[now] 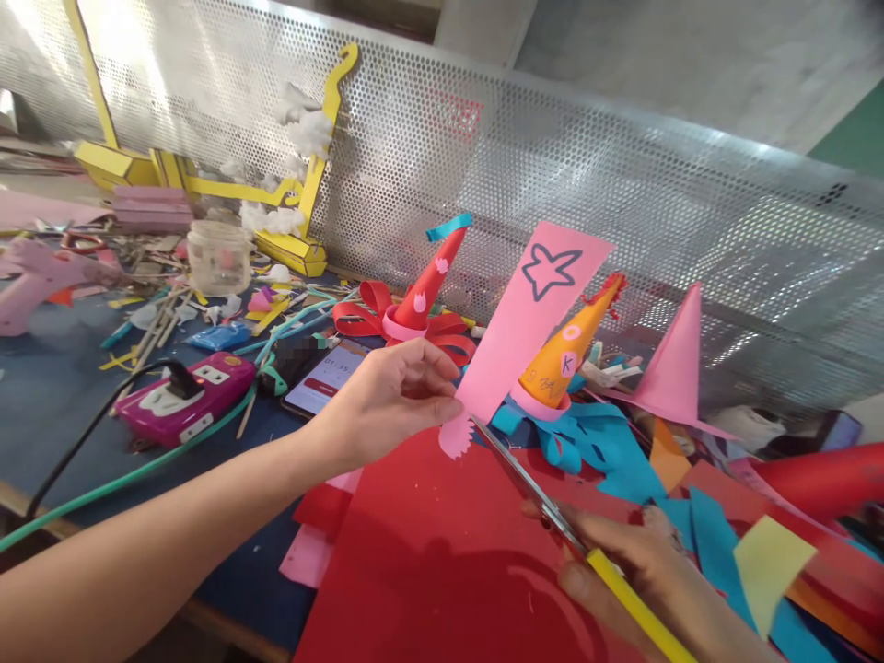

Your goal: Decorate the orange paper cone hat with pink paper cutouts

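Between the fingers and thumb of my left hand (393,396) is the lower edge of a pink paper strip (511,322), which stands up at a slant and bears a dark star outline. A small scalloped piece hangs at its bottom end. My right hand (628,562) is wrapped round scissors (559,520) with a yellow handle. The blade tips point up and left, at the strip's lower edge, close to my left fingers. Beneath both hands lies a large red sheet (428,562).
Decorated cone hats, red (429,281) and orange (570,345), stand behind the strip, with a pink cone (673,368) to the right. A purple power strip (186,401), phone (324,382), jar (219,258) and glue gun (34,281) are on the left. Blue paper scraps (718,534) lie right.
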{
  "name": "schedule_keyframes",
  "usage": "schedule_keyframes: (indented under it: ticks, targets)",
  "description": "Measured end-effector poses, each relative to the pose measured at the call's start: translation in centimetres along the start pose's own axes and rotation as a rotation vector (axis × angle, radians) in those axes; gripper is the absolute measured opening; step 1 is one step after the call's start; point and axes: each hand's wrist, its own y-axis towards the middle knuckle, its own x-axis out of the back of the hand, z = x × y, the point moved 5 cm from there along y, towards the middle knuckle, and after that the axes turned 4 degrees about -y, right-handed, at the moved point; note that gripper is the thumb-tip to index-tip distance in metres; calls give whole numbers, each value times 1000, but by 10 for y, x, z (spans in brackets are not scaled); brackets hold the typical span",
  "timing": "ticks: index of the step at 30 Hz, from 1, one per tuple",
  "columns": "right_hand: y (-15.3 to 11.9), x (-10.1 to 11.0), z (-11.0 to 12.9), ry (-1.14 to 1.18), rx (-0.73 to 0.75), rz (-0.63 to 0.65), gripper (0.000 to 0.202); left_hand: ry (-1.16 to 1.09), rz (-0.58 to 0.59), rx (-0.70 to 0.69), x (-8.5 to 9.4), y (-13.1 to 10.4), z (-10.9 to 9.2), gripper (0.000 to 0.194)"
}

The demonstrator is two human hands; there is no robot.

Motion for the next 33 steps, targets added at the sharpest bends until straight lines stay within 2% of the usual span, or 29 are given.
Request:
schedule_keyframes:
  ticks: [6,9,13,18,25,28,30,33]
  targets:
    - [0,0,-2,58,-79,-4,33,-130,-19,119,-10,-3,7,18]
    - [1,-1,-5,128,-104,32,35,-131,-71,51,-7,-4,6,19]
    - [1,-1,-8,105,-114,61,39,46,-38,-64,-7,-5,2,9]
    - [1,0,-3,149,-107,88,37,277,-28,-127,-6,-7,-3,26]
    - [3,-2,-13,189,-69,119,33,399,177,-109,-2,-2,-12,32]
    - [3,-3,-17,196,-84,169,19,436,283,-99,-2,-2,-14,34]
    - [4,-2,-11,218,-60,234,5,452,342,-89,-2,-3,-15,35]
    - [9,4,5,167,4,298,8,447,401,-92,-4,-4,-17,36]
